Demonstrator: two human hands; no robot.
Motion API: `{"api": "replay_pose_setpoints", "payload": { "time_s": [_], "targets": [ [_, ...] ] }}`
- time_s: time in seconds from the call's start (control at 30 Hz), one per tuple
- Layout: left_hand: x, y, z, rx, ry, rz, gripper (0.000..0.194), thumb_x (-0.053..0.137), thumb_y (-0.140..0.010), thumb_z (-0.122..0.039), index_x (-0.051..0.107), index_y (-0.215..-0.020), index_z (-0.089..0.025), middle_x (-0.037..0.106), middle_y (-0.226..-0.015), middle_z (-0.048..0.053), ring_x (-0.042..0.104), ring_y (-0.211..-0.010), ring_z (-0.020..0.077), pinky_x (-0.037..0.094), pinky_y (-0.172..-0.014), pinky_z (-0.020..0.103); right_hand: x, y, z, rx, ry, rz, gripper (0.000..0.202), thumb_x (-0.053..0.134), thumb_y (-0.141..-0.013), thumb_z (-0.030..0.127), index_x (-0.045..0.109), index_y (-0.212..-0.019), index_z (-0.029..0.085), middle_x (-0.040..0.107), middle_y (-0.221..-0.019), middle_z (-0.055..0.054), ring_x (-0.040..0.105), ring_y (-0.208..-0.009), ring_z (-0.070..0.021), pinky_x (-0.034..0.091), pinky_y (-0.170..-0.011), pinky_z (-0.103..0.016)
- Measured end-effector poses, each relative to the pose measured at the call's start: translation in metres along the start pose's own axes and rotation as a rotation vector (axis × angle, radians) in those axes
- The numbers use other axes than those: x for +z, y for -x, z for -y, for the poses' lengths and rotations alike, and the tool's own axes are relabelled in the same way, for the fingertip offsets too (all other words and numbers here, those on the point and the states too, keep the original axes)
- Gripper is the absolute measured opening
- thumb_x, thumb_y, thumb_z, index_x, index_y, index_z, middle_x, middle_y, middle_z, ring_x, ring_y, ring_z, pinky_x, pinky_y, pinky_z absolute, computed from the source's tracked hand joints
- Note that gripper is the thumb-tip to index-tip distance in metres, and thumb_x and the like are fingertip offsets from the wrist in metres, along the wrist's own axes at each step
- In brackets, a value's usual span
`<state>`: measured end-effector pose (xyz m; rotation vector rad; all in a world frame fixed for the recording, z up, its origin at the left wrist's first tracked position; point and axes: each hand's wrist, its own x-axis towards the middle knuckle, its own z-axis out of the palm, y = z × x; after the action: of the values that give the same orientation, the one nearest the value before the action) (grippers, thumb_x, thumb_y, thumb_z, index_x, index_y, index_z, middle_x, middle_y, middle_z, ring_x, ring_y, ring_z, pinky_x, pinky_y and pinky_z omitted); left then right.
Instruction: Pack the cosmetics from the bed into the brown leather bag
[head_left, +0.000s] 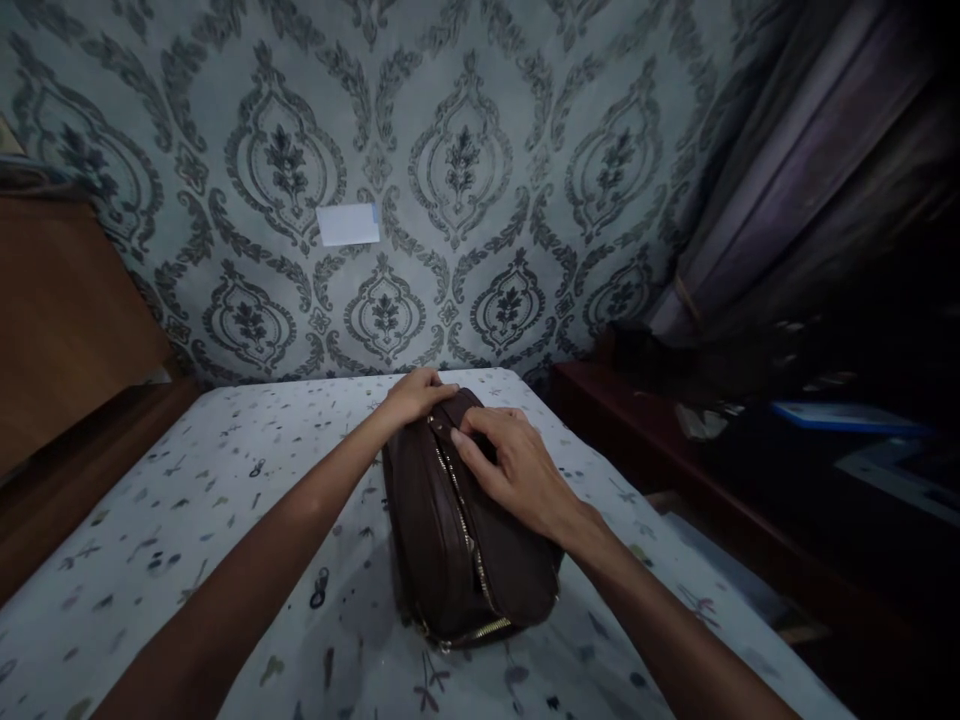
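A dark brown leather-like bag (427, 510) with gold-toned zippers lies on the patterned white sheet. Its long top zipper (463, 515) is partly parted, and a second zipper (491, 630) runs round the near end. My left hand (415, 398) grips the bag's far end, thumb over the top and fingers mostly hidden behind. On the right side of the top zipper, my right hand (514, 465) is closed, thumb and forefinger bent in a pinch on the bag near the zipper's far end. Exactly what lies between those fingertips is too dark to make out.
Behind the sheet (262, 560) rises a wall with damask-patterned paper (461, 170), bearing a white rectangular plate (349, 225). Brown wooden furniture (67, 320) stands at left. A dark red ledge (637, 430), a tied curtain (750, 190) and shadowed items are at right.
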<state>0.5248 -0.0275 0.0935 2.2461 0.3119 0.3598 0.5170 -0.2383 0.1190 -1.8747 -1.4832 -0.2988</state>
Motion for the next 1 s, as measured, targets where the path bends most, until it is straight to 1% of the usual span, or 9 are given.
{"api": "replay_pose_setpoints", "payload": {
  "time_s": [0.07,0.17,0.3,0.4,0.53,0.67,0.8,1.0],
  "targets": [
    [-0.002,0.001,-0.001,-0.008,0.022,0.034,0.035,0.065,-0.091,-0.046,0.058,-0.078,-0.014,0.051,-0.065,-0.005,0.047,-0.057,0.0090,0.042,-0.058,0.024,0.000,0.000,0.000,0.010,-0.006,-0.014,0.023,0.048,-0.096,0.029,0.051,-0.075,0.021,0.059,-0.068,0.000,0.055,-0.070,-0.0183,0.035,-0.076,-0.034],
    [-0.006,0.002,-0.002,-0.012,0.057,0.081,0.039,0.063,-0.092,-0.049,0.058,-0.075,-0.014,0.051,-0.065,-0.005,0.049,-0.058,0.0094,0.043,-0.058,0.024,0.001,0.000,-0.001,0.015,-0.021,-0.025,0.021,0.050,-0.095,0.029,0.053,-0.076,0.020,0.061,-0.070,0.000,0.056,-0.071,-0.0184,0.036,-0.076,-0.033],
    [-0.006,0.001,0.003,-0.031,0.101,0.108,0.033,0.058,-0.096,-0.044,0.061,-0.087,-0.013,0.058,-0.076,-0.001,0.055,-0.064,0.0100,0.049,-0.062,0.025,0.002,-0.001,-0.003,0.020,-0.037,-0.022,0.024,0.049,-0.095,0.033,0.052,-0.075,0.021,0.059,-0.067,0.000,0.055,-0.067,-0.0179,0.036,-0.075,-0.033],
    [-0.002,-0.004,0.010,-0.047,0.132,0.097,0.029,0.057,-0.097,-0.041,0.062,-0.099,-0.013,0.062,-0.087,0.002,0.060,-0.072,0.0117,0.053,-0.066,0.027,0.002,-0.001,-0.003,0.009,-0.016,-0.006,0.028,0.047,-0.096,0.035,0.049,-0.071,0.021,0.056,-0.065,0.000,0.053,-0.066,-0.0176,0.035,-0.074,-0.034],
    [0.002,-0.009,0.016,-0.071,0.147,0.068,0.029,0.058,-0.097,-0.040,0.062,-0.105,-0.013,0.064,-0.096,0.004,0.063,-0.080,0.0139,0.056,-0.071,0.030,0.003,0.001,0.000,-0.009,-0.014,-0.026,0.031,0.045,-0.097,0.034,0.045,-0.069,0.022,0.053,-0.063,0.001,0.051,-0.065,-0.0173,0.035,-0.073,-0.034],
    [0.004,-0.010,0.018,-0.094,0.137,0.051,0.029,0.059,-0.097,-0.039,0.063,-0.107,-0.013,0.065,-0.099,0.004,0.064,-0.082,0.0148,0.057,-0.073,0.032,0.002,0.009,0.005,-0.041,-0.051,-0.076,0.032,0.045,-0.098,0.030,0.041,-0.067,0.021,0.050,-0.062,0.002,0.048,-0.062,-0.0150,0.036,-0.073,-0.033],
    [0.003,-0.008,0.018,-0.088,0.135,0.047,0.029,0.059,-0.097,-0.040,0.063,-0.107,-0.012,0.065,-0.098,0.004,0.064,-0.082,0.0147,0.057,-0.073,0.031,0.000,0.020,0.010,-0.071,-0.079,-0.119,0.032,0.046,-0.098,0.025,0.042,-0.067,0.021,0.048,-0.061,0.003,0.047,-0.061,-0.0141,0.037,-0.073,-0.033],
    [0.001,-0.008,0.019,-0.047,0.130,0.048,0.030,0.059,-0.096,-0.040,0.063,-0.107,-0.012,0.065,-0.101,0.005,0.064,-0.086,0.0164,0.057,-0.076,0.033,-0.004,0.035,0.016,-0.074,-0.063,-0.115,0.028,0.046,-0.098,0.022,0.045,-0.070,0.021,0.053,-0.065,0.003,0.049,-0.062,-0.0139,0.038,-0.078,-0.035]
  ]
}}
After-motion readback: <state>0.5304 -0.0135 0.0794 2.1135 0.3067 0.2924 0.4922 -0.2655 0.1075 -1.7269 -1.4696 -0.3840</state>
